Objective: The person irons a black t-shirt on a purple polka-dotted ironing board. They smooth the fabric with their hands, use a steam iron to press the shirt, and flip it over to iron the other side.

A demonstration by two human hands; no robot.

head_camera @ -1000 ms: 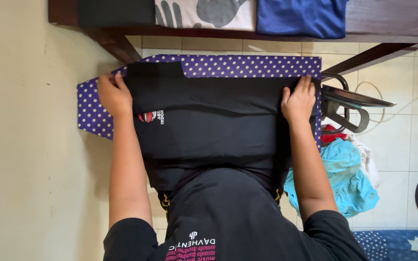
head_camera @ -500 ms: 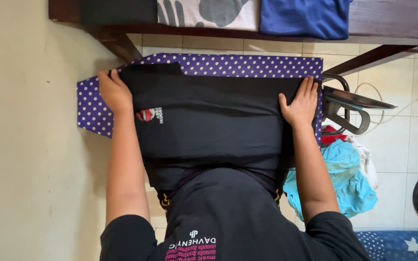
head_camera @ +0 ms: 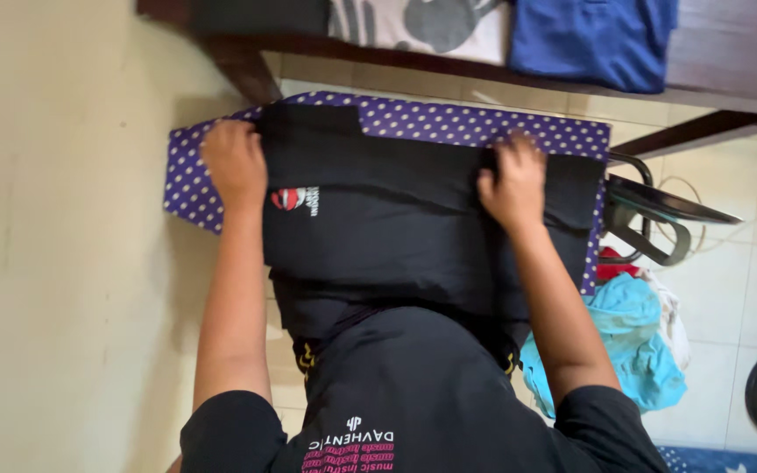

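A black cotton shirt with a small red-and-white chest emblem lies spread over the purple white-dotted ironing board, its near part hanging off the near edge. The left hand presses closed on the shirt's left edge near the board's left end. The right hand pinches a fold by the far edge. A dark metal hanger juts past the right end above a turquoise cloth heap.

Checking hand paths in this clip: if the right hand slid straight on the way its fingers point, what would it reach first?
The right hand points toward the far edge of the black shirt. Straight on, it would likely first cross onto the purple dotted board cover, then the wooden shelf, though depth is unclear.
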